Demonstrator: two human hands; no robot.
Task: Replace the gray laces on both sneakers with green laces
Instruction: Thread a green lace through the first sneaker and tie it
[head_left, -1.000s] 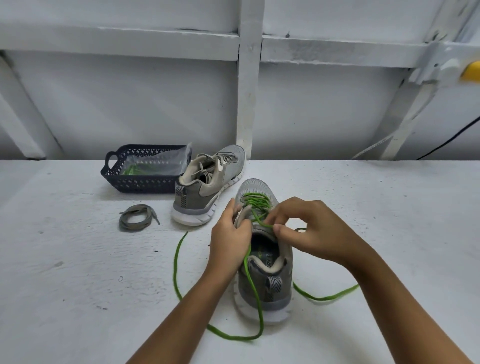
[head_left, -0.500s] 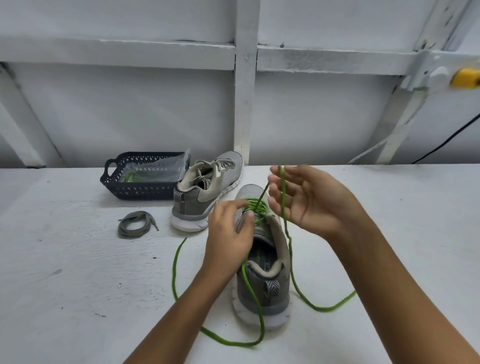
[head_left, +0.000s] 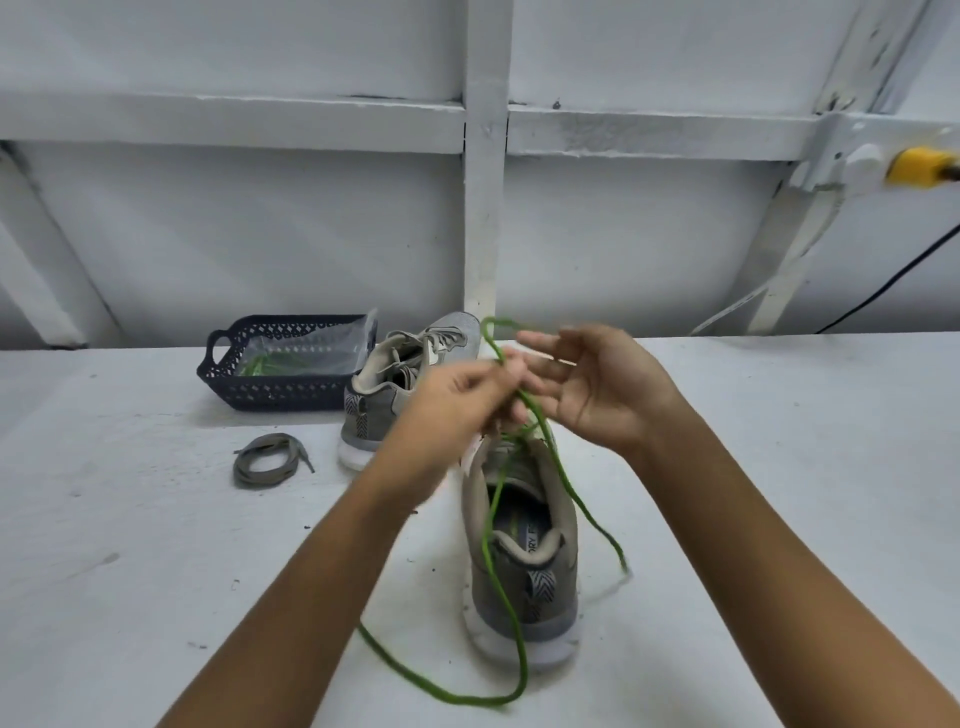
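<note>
Above the near sneaker (head_left: 524, 587), the left hand (head_left: 452, 400) pinches the lace (head_left: 487, 540), which rises steeply from the eyelets. The right hand (head_left: 597, 389), fingers straight and empty, is just beside it.

Bare desk (head_left: 779, 467) lay open right of the near sneaker (head_left: 524, 561) and across the front left; at back left the far sneaker (head_left: 395, 400), the basket (head_left: 280, 387) just beside it and the coiled gray lace (head_left: 267, 460) blocked the way; the green lace (head_left: 488, 540) looped over the desk by the near sneaker's heel.
</note>
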